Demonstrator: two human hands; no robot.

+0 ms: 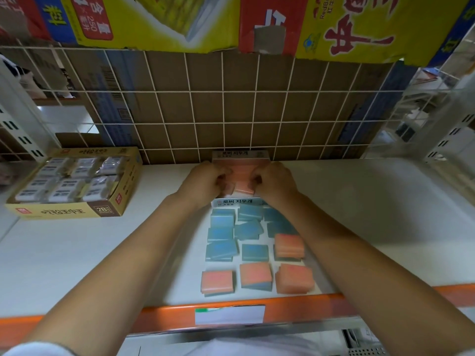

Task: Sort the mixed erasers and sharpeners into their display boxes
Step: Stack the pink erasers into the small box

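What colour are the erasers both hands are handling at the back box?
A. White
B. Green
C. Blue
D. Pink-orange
D: the left hand and right hand both grip pink-orange erasers at the far display box, while the blue erasers lie nearer, untouched.

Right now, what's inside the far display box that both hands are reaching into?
Pink erasers fill the far display box. The left hand and right hand grip some and cover both sides, so the count is hidden.
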